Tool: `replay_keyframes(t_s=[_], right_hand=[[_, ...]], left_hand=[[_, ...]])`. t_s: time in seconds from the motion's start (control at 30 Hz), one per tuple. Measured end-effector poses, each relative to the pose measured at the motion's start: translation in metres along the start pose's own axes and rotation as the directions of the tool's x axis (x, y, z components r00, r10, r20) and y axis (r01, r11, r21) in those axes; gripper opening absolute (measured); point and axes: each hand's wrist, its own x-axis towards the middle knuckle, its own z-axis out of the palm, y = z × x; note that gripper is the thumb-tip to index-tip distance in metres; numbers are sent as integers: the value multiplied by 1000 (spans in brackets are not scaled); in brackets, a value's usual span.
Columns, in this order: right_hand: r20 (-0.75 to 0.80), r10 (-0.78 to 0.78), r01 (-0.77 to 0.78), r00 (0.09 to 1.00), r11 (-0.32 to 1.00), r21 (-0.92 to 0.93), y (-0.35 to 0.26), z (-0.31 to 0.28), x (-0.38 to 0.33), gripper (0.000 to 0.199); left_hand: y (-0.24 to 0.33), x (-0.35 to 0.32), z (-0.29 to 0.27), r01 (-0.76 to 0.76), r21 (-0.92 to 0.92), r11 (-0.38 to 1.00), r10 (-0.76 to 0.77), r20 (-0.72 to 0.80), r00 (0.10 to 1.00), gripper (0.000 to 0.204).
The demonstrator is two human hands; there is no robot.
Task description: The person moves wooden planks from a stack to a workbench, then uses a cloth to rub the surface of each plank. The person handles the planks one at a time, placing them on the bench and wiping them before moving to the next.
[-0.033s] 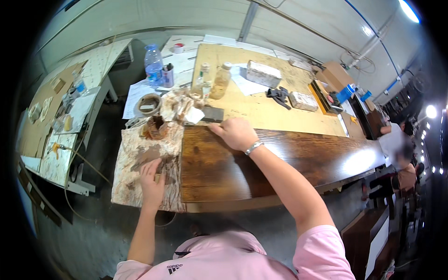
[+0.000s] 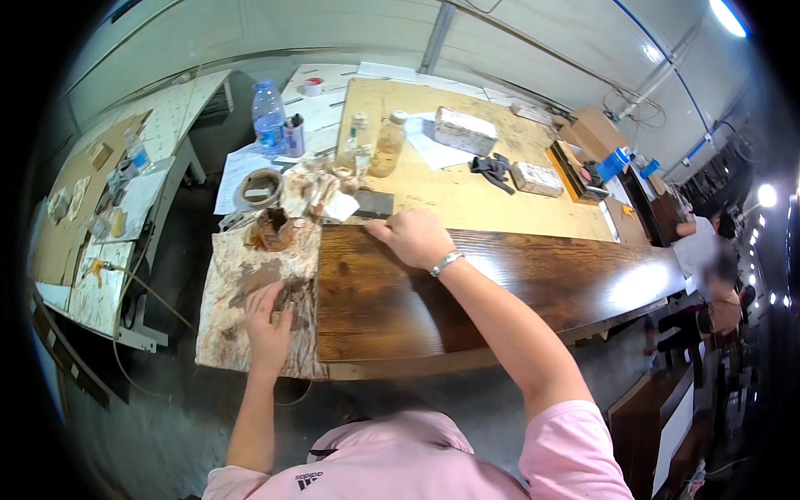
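A dark brown, glossy wooden board (image 2: pixel 500 283) lies along the front of the workbench. My right hand (image 2: pixel 414 238) rests at its far left edge, fingers curled and their tips hidden, thumb pointing left. What that hand holds, if anything, does not show. On the left, my left hand (image 2: pixel 267 329) lies on a brown-stained cloth (image 2: pixel 221 312), thumb and fingers apart. A cut-down container with brown stain (image 2: pixel 272 228) stands on the cloth beyond it. Crumpled stained rags (image 2: pixel 310 190) and a dark grey block (image 2: pixel 374 204) sit just past the board's left end.
Behind are two bottles, a clear one (image 2: pixel 358 142) and one of yellowish liquid (image 2: pixel 388 146), a large blue water bottle (image 2: pixel 268 117), a tape roll (image 2: pixel 260 189), wrapped blocks (image 2: pixel 464 131) and dark gloves (image 2: pixel 493 171). A side table (image 2: pixel 125 250) stands left; another person (image 2: pixel 717 292) is at far right.
The view has shifted very slightly, so the bench and its objects sit a little further left. Both hands keep practically the same places and poses.
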Motion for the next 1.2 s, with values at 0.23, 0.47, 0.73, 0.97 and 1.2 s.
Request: replay_keyframes(t_s=[0.23, 0.47, 0.73, 0.97, 1.2], right_hand=[[-45, -21, 21, 999, 1000, -14, 0, -4, -6, 59], [-237, -154, 166, 959, 986, 33, 19, 0, -14, 49], [-94, -484, 488, 870, 873, 24, 9, -17, -77, 63], [-38, -507, 507, 861, 862, 5, -5, -15, -78, 67], [-18, -445, 445, 895, 894, 45, -8, -16, -71, 71]], left_hand=[[96, 28, -10, -143, -129, 981, 152, 58, 987, 41], [146, 43, 17, -452, 101, 886, 344, 511, 788, 61], [118, 40, 4, -292, -82, 953, 300, 393, 869, 42], [24, -4, -38, 313, -103, 944, -326, -147, 934, 28], [-82, -37, -41, 361, 153, 920, -343, -135, 930, 22]])
